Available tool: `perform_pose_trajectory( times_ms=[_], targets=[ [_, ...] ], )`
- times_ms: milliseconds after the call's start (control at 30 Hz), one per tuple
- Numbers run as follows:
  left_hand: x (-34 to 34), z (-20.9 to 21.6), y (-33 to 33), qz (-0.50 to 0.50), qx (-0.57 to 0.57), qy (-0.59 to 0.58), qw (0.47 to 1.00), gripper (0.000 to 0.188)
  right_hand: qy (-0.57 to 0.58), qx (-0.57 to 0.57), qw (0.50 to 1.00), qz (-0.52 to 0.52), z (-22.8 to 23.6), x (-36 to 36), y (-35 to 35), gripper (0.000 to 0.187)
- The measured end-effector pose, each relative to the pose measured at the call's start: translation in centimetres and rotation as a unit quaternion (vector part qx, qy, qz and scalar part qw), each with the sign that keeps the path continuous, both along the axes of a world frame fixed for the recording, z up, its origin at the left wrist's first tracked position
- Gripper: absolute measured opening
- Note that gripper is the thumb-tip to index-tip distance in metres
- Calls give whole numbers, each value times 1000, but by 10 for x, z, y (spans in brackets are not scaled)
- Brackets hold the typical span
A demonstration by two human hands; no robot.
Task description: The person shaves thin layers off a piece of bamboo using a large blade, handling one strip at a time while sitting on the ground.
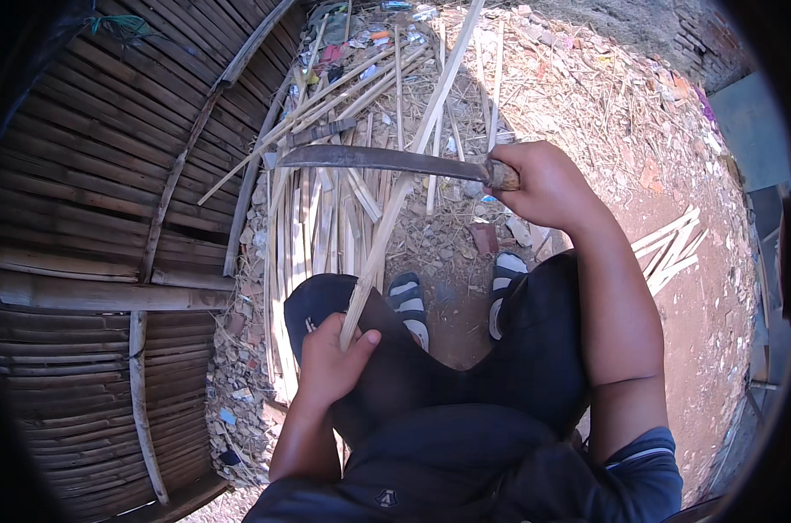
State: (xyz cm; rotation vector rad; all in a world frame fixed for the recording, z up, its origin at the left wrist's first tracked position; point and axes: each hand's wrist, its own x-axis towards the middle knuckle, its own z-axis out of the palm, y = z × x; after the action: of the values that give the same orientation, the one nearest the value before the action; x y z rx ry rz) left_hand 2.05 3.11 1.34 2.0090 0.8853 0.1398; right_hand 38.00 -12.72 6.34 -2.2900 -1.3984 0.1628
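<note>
My left hand (336, 357) is closed around the near end of a long, pale bamboo strip (380, 246), just above my left thigh. The strip slants up and away to the far edge of the view. In my right hand (539, 187) is the wooden handle of a machete (387, 162). Its dark, long blade points left and lies across the strip; whether the edge touches it I cannot tell. Beyond the blade lies a second, dark blade-like tool (322, 132) on the strips. My fingertips on the far side of the handle are partly hidden.
Many split bamboo strips (313, 231) lie on the ground to the left, beside a bamboo slat wall (91, 192). A small stack of short strips (672, 248) rests at the right. Shavings, brick bits and litter cover the ground ahead. My sandalled feet (409, 305) stand below.
</note>
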Motion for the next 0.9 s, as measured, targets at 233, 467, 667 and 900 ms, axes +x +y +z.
perform_pose_trajectory(
  times_ms=[233,467,667,900],
  targets=[
    [-7,-2,-1,10,22,-28,999,34,-5,-100,986,132,8,-41,21,27],
    [1,4,0,10,31,-25,999,35,9,-20,999,-29,-10,-20,19,35],
    [0,3,-3,2,51,-45,998,38,-18,-113,978,176,-5,-60,24,38],
    [5,5,-2,-11,69,-21,997,38,23,-81,981,174,-28,-53,28,38]
  ],
)
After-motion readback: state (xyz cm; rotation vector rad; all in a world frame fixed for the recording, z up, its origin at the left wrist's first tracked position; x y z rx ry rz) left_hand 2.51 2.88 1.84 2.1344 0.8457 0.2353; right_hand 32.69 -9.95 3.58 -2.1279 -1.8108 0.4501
